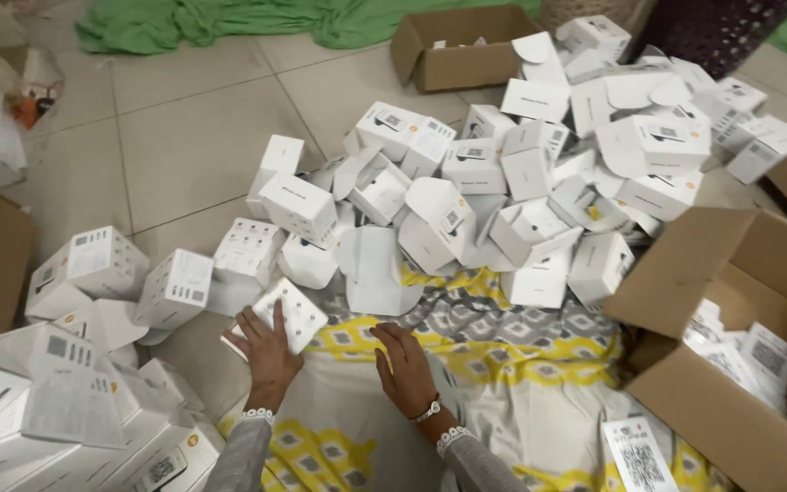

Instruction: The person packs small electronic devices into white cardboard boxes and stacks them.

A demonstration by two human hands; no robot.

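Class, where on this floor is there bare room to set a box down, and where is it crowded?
Bare tile lies between the green cloth and the white boxes. Patterned cloth beside the right hand is free. The box heap is crowded.

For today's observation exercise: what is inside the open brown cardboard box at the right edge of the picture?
Inside the cardboard box, small white boxes with dark printed labels lie loosely piled. The near wall and a raised flap cover the rest, so its bottom and the full count stay hidden.
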